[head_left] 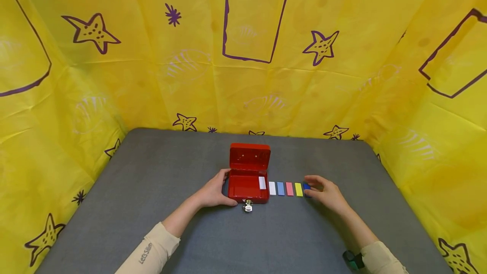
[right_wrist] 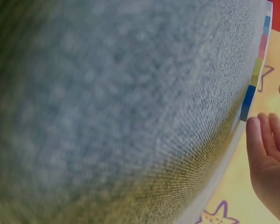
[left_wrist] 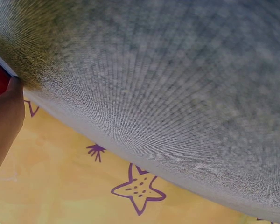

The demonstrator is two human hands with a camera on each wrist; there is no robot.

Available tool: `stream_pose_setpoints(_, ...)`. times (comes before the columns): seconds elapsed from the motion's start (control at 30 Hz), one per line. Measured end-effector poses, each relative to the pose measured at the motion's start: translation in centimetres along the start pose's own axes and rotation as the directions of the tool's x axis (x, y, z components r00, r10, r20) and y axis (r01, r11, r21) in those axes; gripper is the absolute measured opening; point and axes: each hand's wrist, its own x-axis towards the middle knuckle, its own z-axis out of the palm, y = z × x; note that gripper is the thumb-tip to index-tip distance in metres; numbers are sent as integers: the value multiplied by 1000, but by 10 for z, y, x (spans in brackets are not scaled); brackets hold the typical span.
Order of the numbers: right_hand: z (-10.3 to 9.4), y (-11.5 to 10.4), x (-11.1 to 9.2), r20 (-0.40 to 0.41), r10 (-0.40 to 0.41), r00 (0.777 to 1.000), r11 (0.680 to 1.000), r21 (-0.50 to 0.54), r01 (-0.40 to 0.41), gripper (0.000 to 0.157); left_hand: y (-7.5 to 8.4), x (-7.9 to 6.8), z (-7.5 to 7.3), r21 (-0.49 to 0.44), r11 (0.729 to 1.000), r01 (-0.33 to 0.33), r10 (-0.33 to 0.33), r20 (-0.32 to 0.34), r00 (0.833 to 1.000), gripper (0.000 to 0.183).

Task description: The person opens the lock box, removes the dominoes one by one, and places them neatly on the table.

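A red metal cash box [head_left: 247, 186] stands on the table with its lid raised. My left hand [head_left: 214, 190] grips its left side, thumb at the front corner and fingers towards the back corner. Inside the box, at the right, lies a white block [head_left: 262, 182]. To the right of the box runs a row of flat blocks: a white one [head_left: 272, 188], a light blue one [head_left: 280, 188], a pink one [head_left: 290, 189], a yellow one [head_left: 298, 189] and a dark blue one [head_left: 306, 187]. My right hand [head_left: 326, 193] reaches around the dark blue block with fingers and thumb spread apart.
A small silver padlock [head_left: 247, 207] is at the front of the box. The grey table [head_left: 171, 160] is enclosed by yellow cloth [head_left: 152, 79] with purple drawings at the back and both sides. A dark wristband [head_left: 354, 260] sits on the right wrist.
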Motion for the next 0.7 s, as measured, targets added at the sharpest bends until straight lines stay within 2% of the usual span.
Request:
stream_pose_setpoints(0.4,0,-6,4,22,34,999,996,87,-35,50,2,-1,-1,1,1000,4,-4,-3,1000,101)
stream_pose_setpoints(0.7,8,-12,10,21,5,1000,991,136,-8,50,0,-1,0,-2,1000,-13,13,0,1000,101)
